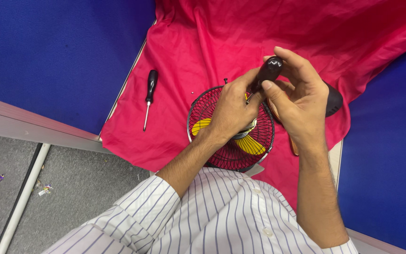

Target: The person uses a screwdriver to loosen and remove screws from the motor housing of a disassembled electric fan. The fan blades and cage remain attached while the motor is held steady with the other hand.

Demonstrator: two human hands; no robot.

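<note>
Red cloth [278, 42] covers the table, and on it, near the middle, lies a small fan [231, 136] with a black wire grille and yellow blades, its face turned up. The left hand [231, 110] rests on the grille and its fingers close around the lower part of a screwdriver with a dark handle [269, 69]. The right hand [297, 94] wraps the top of this handle, thumb and fingers tight on it, so both hands hold the same tool, which stands almost upright over the centre of the fan. The tip is hidden under the left hand, so I cannot tell what it touches. The grille is still on the fan and the blades are still behind it; in my judgement the work on the front is only in an early stage. A second screwdriver [149, 96] lies unused to the left on the cloth, and a tiny pale object, maybe a screw [192, 93], lies near the fan.
</note>
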